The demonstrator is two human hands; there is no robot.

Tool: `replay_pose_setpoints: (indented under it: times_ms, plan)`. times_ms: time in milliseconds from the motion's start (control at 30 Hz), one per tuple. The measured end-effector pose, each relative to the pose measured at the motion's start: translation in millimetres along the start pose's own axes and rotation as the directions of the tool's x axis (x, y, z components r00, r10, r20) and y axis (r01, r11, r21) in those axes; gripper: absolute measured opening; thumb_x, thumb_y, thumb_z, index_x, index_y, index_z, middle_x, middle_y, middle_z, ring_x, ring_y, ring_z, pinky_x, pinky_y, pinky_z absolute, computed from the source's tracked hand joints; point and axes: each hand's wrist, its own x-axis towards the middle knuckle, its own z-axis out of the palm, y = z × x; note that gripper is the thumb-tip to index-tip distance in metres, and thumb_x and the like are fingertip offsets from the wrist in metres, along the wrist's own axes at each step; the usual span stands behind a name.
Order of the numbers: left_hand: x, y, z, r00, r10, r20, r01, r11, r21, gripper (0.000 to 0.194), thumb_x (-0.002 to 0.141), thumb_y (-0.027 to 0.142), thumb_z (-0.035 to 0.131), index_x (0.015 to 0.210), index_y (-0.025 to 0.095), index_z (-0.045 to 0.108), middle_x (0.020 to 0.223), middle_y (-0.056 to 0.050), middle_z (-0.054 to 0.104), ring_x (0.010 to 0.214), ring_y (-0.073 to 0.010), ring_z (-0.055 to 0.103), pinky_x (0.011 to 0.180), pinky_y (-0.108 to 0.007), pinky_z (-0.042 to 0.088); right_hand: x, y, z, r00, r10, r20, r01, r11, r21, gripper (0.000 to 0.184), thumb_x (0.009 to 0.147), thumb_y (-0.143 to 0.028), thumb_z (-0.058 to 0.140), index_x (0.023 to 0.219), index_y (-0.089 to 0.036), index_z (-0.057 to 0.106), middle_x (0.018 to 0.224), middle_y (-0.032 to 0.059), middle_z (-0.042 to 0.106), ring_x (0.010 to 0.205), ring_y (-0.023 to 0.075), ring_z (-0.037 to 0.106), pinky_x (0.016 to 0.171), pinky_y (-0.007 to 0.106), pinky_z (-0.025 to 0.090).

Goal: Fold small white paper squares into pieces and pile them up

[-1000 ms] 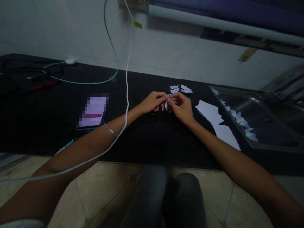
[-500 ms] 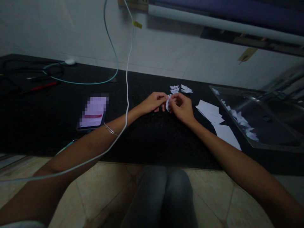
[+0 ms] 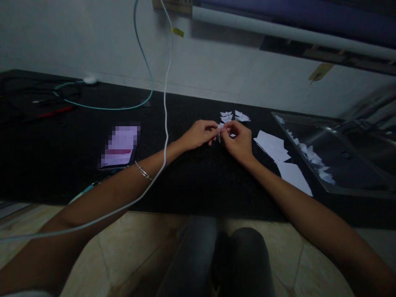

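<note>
At far left on the table [image 3: 192,181]: black cords [image 3: 37,80], something red and thin [image 3: 55,111], white plug-like bit [image 3: 90,80], teal cable [image 3: 117,108] looping off up the wall. Phone [image 3: 121,145] next, screen pixelated, no text or brand legible. Bracelet [image 3: 143,170] on left wrist, white cable [image 3: 165,111] crossing over left forearm in view; yellow tag [image 3: 177,32] on it, blank as far as shows. Panel [image 3: 175,5] above has dark marks at the cut-off edge, maybe letters, can't read. Left hand [image 3: 200,135] comes in from the left, grip pinching the paper [image 3: 219,138] between thumb and fingertips. Paper sits right between the two hands, small, folded, just above the table or touching it, can't tell; long axis runs roughly toward the wall, across the line joining the hands. Neither hand is nearer, both are on it: right hand [image 3: 239,142] grips from the right, thumb and finger pinched at its upper part. Folded bits [image 3: 226,118] just beyond the fingertips, wall side; another stack [image 3: 241,116] just past right hand. Sheets [image 3: 272,144] right of right hand, flat, overlapping, no writing seen. More folded pieces [image 3: 311,156] in a row along left edge of sink [image 3: 355,169]. Second tag [image 3: 321,73] hangs up right, mark unreadable.
</note>
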Motion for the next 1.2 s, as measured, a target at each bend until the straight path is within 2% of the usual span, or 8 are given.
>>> replay_pose_setpoints:
  times_ms: [167, 333, 500, 600, 867, 1067, 1200]
  plan:
    - [-0.5, -3.7, 0.5, 0.999, 0.024, -0.045, -0.017, 0.988, 0.154, 0.028, 0.101, 0.037, 0.052, 0.086, 0.017, 0.067, 0.061, 0.001, 0.060, 0.054, -0.0097, 0.054, 0.054, -0.022, 0.039, -0.1, 0.5, 0.8, 1.000, -0.009, -0.007, 0.009, 1.000, -0.004, 0.011, 0.087, -0.032, 0.065, 0.081, -0.022, 0.064, 0.068, -0.0007, 0.063, 0.062, 0.0141, 0.058, 0.057, 0.030, 0.048]
    - [-1.2, 2.8, 1.4, 0.986, 0.056, -0.155, 0.004, 0.932, 0.362, 0.025, 0.098, 0.034, 0.054, 0.084, 0.018, 0.068, 0.068, -0.001, 0.065, 0.066, -0.0140, 0.058, 0.060, -0.025, 0.039, -1.7, -1.8, 1.1, 1.000, -0.016, 0.008, 0.016, 1.000, -0.006, 0.012, 0.089, -0.033, 0.064, 0.083, -0.023, 0.065, 0.069, -0.0009, 0.063, 0.062, 0.0140, 0.058, 0.057, 0.029, 0.048]
    - [0.1, -0.5, 1.2, 0.972, 0.058, -0.229, 0.063, 0.870, 0.488, 0.023, 0.095, 0.036, 0.056, 0.087, 0.020, 0.070, 0.070, -0.002, 0.066, 0.063, -0.0146, 0.056, 0.060, -0.027, 0.034, -2.8, -4.5, 0.0, 0.999, -0.041, 0.033, 0.042, 0.999, -0.022, 0.016, 0.091, -0.037, 0.064, 0.084, -0.022, 0.065, 0.070, -0.0003, 0.064, 0.062, 0.0141, 0.058, 0.058, 0.030, 0.048]
    - [0.8, -2.6, 1.0, 0.963, 0.075, -0.258, 0.074, 0.850, 0.522, 0.023, 0.094, 0.036, 0.057, 0.086, 0.019, 0.071, 0.070, -0.002, 0.067, 0.063, -0.0148, 0.055, 0.061, -0.028, 0.033, -2.7, -4.7, -0.4, 0.998, -0.053, 0.047, 0.054, 0.998, -0.019, 0.018, 0.091, -0.038, 0.064, 0.084, -0.022, 0.065, 0.071, 0.0002, 0.064, 0.063, 0.0144, 0.059, 0.059, 0.031, 0.049]
    - [-1.8, 4.4, 1.3, 0.967, 0.101, -0.234, 0.052, 0.820, 0.570, 0.023, 0.095, 0.032, 0.054, 0.086, 0.020, 0.071, 0.075, -0.004, 0.068, 0.068, -0.0171, 0.056, 0.062, -0.028, 0.034, -3.3, -6.0, -1.5, 0.988, -0.116, 0.106, 0.119, 0.993, -0.026, 0.020, 0.094, -0.041, 0.062, 0.086, -0.022, 0.066, 0.073, 0.0005, 0.064, 0.064, 0.0147, 0.059, 0.058, 0.030, 0.049]
    - [-1.1, 3.9, 0.6, 0.972, 0.106, -0.209, 0.028, 0.833, 0.553, 0.024, 0.094, 0.031, 0.054, 0.081, 0.020, 0.071, 0.070, -0.002, 0.065, 0.063, -0.0154, 0.053, 0.060, -0.028, 0.033, -2.9, -9.0, -4.0, 0.976, -0.166, 0.139, 0.173, 0.984, -0.038, 0.017, 0.094, -0.036, 0.062, 0.088, -0.021, 0.067, 0.076, 0.0019, 0.067, 0.066, 0.0148, 0.060, 0.060, 0.031, 0.049]
    - [0.0, 0.9, -0.3, 0.968, 0.114, -0.224, 0.009, 0.874, 0.485, 0.025, 0.091, 0.027, 0.054, 0.074, 0.018, 0.069, 0.065, -0.001, 0.063, 0.063, -0.0140, 0.054, 0.061, -0.027, 0.036, -4.1, -7.8, -3.4, 0.974, -0.161, 0.157, 0.169, 0.985, -0.039, 0.016, 0.093, -0.036, 0.063, 0.089, -0.022, 0.067, 0.077, 0.0018, 0.068, 0.067, 0.0151, 0.061, 0.060, 0.031, 0.049]
